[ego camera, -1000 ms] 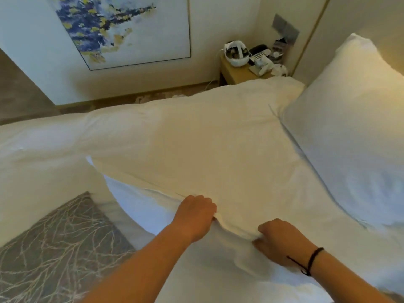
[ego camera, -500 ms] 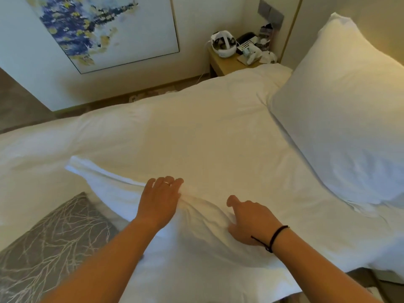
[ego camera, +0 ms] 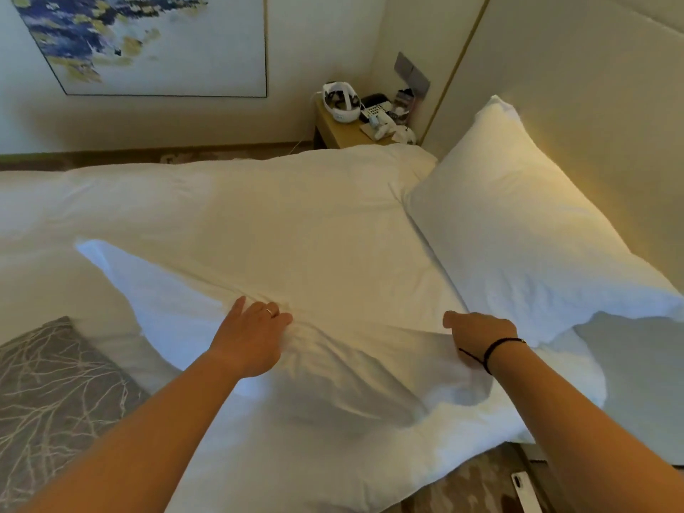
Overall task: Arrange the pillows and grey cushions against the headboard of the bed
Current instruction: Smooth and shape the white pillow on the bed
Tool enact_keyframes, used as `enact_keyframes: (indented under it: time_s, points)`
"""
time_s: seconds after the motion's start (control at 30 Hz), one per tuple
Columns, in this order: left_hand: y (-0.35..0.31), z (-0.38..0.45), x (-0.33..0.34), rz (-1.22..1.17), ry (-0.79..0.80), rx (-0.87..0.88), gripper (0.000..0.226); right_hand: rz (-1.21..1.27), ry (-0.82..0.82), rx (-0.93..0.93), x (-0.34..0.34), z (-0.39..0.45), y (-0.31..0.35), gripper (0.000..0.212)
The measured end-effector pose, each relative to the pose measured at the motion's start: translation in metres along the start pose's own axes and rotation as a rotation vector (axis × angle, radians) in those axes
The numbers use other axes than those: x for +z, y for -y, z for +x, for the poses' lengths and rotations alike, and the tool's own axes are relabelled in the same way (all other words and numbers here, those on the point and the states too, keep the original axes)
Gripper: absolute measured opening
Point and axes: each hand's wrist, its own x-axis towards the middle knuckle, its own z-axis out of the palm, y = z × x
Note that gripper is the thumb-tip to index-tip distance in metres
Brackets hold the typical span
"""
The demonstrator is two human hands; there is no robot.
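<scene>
A white pillow [ego camera: 177, 301] lies flat across the near edge of the bed, on top of the white duvet [ego camera: 259, 209]. My left hand [ego camera: 251, 336] presses flat on its middle, fingertips at a crease. My right hand [ego camera: 477, 333] is further right on the same pillow, with the thumb out to the left and the fingers curled down into the fabric. A second white pillow [ego camera: 518, 235] leans against the beige headboard [ego camera: 592, 105] at the right. One grey cushion [ego camera: 48, 394] with a pale branch pattern lies at the lower left, apart from both hands.
A wooden nightstand [ego camera: 342, 137] holding a white headset and small items stands in the far corner beside the headboard. A framed painting [ego camera: 148, 42] hangs on the far wall. Patterned carpet and a white flat object [ego camera: 525, 492] lie below the bed's near edge.
Both hands let go of the pillow's edge; the pillow dropped flat onto the bed. My left hand opened onto it, and my right hand slid to the right.
</scene>
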Motion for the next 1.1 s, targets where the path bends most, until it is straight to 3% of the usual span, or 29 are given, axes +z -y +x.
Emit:
enact_keyframes:
  time_s: [0.1,0.17,0.27,0.3,0.4,0.5,0.7,0.87,1.1]
  points:
    - [0.008,0.0,0.0,0.022,0.022,0.034,0.054,-0.123,-0.4,0.146,0.003,-0.013,0.011,0.041]
    - [0.011,0.002,0.0,0.013,0.021,0.043,0.056,-0.092,-0.501,0.076,0.009,-0.02,0.031,0.038]
    - [0.014,0.003,0.003,-0.011,-0.023,0.048,0.055,0.14,-0.39,-0.224,0.028,-0.028,0.079,0.031]
    - [0.015,0.003,0.005,-0.016,-0.039,0.048,0.054,0.219,-0.321,-0.279,0.035,-0.028,0.098,0.04]
    - [0.018,-0.001,0.006,-0.025,-0.024,0.055,0.049,0.344,-0.196,-0.241,0.054,-0.022,0.137,0.065]
    - [0.024,-0.005,0.005,0.004,-0.04,0.078,0.044,0.4,-0.157,-0.162,0.062,-0.016,0.144,0.067]
    - [0.03,-0.009,0.011,0.004,-0.053,-0.008,0.055,0.344,-0.162,-0.177,0.068,-0.012,0.133,0.051]
    - [0.02,-0.003,0.006,0.055,-0.068,-0.098,0.022,0.333,-0.201,-0.23,0.069,0.0,0.131,0.033]
    - [0.002,0.013,-0.004,0.006,-0.165,-0.242,0.022,0.471,-0.26,-0.303,0.074,0.019,0.116,0.031]
